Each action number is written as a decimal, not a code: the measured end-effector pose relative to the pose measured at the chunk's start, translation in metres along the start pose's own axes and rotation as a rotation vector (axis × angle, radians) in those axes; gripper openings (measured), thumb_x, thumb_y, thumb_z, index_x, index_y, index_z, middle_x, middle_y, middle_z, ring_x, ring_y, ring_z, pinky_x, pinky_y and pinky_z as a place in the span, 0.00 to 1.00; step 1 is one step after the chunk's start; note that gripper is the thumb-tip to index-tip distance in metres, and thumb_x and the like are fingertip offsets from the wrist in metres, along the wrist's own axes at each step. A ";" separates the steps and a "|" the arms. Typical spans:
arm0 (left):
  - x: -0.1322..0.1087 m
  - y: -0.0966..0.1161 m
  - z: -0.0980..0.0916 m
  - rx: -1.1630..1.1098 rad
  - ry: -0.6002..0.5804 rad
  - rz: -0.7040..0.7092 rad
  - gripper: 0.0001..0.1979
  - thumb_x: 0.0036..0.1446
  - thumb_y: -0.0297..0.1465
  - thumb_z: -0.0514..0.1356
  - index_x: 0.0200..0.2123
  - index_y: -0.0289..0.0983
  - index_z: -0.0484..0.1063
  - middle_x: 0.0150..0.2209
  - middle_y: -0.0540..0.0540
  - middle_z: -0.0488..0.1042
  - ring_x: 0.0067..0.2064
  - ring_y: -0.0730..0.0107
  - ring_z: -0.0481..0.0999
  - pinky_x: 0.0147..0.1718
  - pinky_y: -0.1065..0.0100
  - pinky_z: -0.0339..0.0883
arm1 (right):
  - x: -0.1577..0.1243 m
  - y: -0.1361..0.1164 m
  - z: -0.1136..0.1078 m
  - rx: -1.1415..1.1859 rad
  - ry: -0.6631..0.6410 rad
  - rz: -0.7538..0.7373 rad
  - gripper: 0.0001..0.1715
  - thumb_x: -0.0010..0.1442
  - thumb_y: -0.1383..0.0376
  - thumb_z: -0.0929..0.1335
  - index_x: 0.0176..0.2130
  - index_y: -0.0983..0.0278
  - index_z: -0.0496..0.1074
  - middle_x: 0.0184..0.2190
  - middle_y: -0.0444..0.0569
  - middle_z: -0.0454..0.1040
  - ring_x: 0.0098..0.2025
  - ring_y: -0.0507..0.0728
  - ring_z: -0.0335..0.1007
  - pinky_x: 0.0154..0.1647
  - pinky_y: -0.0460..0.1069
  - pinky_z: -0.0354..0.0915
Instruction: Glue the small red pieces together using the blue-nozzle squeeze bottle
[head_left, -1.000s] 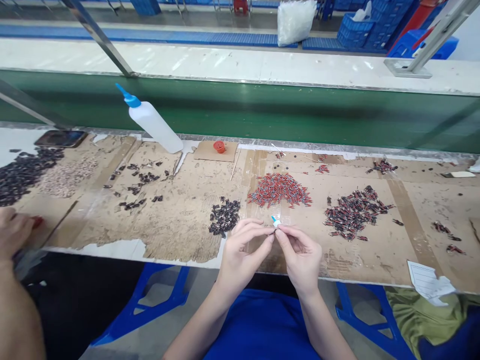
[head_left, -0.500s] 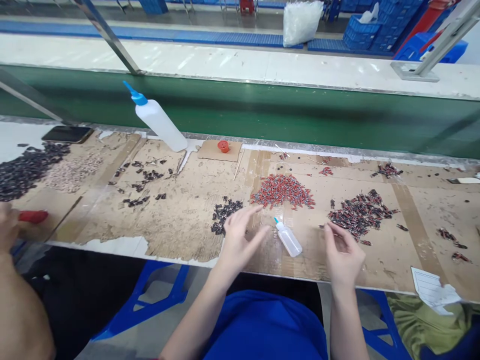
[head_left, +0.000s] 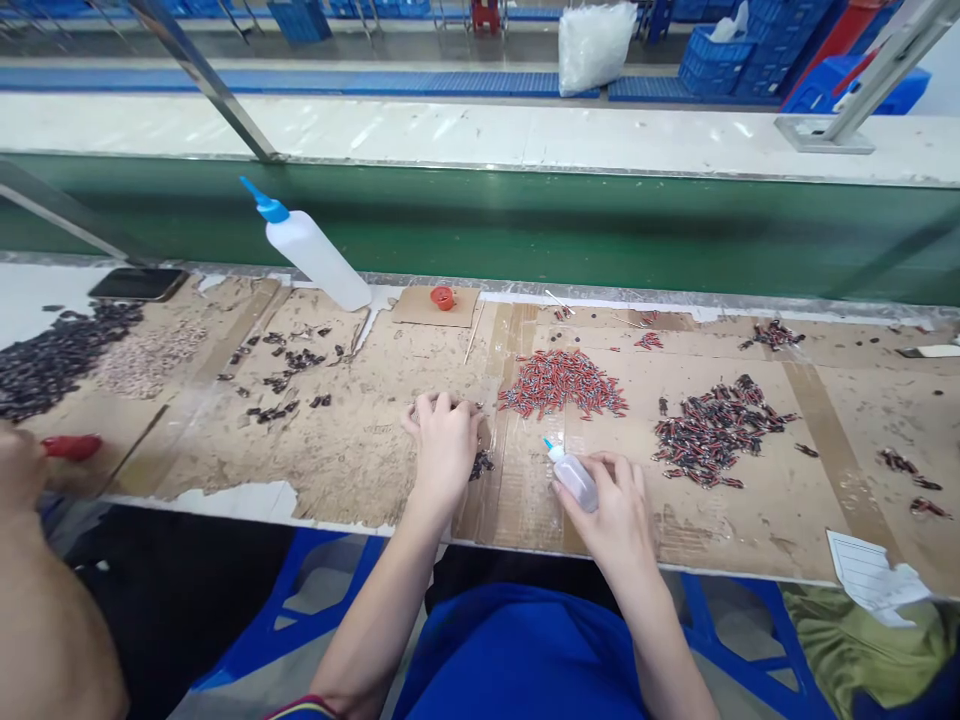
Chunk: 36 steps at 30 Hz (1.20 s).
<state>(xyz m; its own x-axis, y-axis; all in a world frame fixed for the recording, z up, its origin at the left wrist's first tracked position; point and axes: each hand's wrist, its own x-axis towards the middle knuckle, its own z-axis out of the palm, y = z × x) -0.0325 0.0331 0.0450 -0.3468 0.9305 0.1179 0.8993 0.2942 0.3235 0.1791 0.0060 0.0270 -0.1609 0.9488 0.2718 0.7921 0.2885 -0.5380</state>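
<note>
My left hand is over a pile of small black parts, its fingers curled down into them; the fingertips and whatever they pinch are hidden. On the cardboard lies a small clear squeeze bottle with a blue tip, and my right hand closes around it, thumb on the near side and fingers on the far side. Just beyond the bottle spreads a heap of small red-and-silver parts. To the right of my right hand is a heap of red-and-black pieces.
A large white squeeze bottle leans at the back left, near a red cap on a cardboard square. Another person's hand is at far left beside a red object. A phone lies behind black parts.
My left hand has moved left onto the black parts, its fingers now curled. My right hand has come left from the red-and-black heap and taken hold of the small squeeze bottle.
</note>
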 end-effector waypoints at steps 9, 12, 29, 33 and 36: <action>-0.028 0.018 0.011 -0.448 -0.126 0.252 0.12 0.63 0.28 0.55 0.39 0.47 0.78 0.36 0.48 0.80 0.43 0.59 0.70 0.46 0.55 0.53 | 0.010 0.004 -0.023 0.601 -0.043 0.353 0.22 0.56 0.51 0.70 0.42 0.64 0.76 0.36 0.52 0.80 0.35 0.59 0.75 0.35 0.51 0.70; -0.040 0.027 0.020 -0.535 -0.169 0.261 0.10 0.62 0.29 0.58 0.33 0.47 0.79 0.35 0.49 0.80 0.44 0.60 0.71 0.48 0.55 0.52 | 0.011 0.009 -0.028 0.759 0.061 0.434 0.20 0.55 0.51 0.69 0.37 0.65 0.77 0.29 0.49 0.78 0.27 0.56 0.71 0.25 0.48 0.65; -0.057 0.008 0.028 -0.393 0.039 0.237 0.10 0.52 0.26 0.67 0.34 0.49 0.80 0.39 0.47 0.81 0.58 0.46 0.64 0.54 0.44 0.45 | 0.014 0.002 -0.003 0.932 0.214 0.569 0.19 0.46 0.53 0.74 0.26 0.66 0.74 0.20 0.46 0.73 0.20 0.52 0.64 0.20 0.46 0.60; -0.054 0.009 0.029 -0.403 0.008 0.278 0.10 0.55 0.25 0.65 0.33 0.49 0.80 0.35 0.48 0.81 0.57 0.48 0.65 0.55 0.44 0.45 | 0.017 -0.009 0.004 0.839 0.248 0.535 0.20 0.47 0.52 0.73 0.21 0.64 0.70 0.18 0.45 0.71 0.21 0.53 0.66 0.22 0.47 0.64; -0.052 0.010 0.031 -0.408 -0.008 0.267 0.09 0.57 0.27 0.63 0.31 0.49 0.80 0.33 0.49 0.81 0.55 0.51 0.67 0.56 0.43 0.44 | 0.018 -0.012 0.009 0.797 0.241 0.517 0.19 0.49 0.51 0.72 0.22 0.64 0.71 0.19 0.46 0.73 0.22 0.54 0.67 0.23 0.48 0.66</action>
<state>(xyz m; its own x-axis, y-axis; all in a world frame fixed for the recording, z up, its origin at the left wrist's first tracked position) 0.0024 -0.0061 0.0131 -0.1145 0.9638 0.2407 0.7784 -0.0635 0.6245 0.1611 0.0211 0.0318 0.2889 0.9565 -0.0409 0.0869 -0.0687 -0.9938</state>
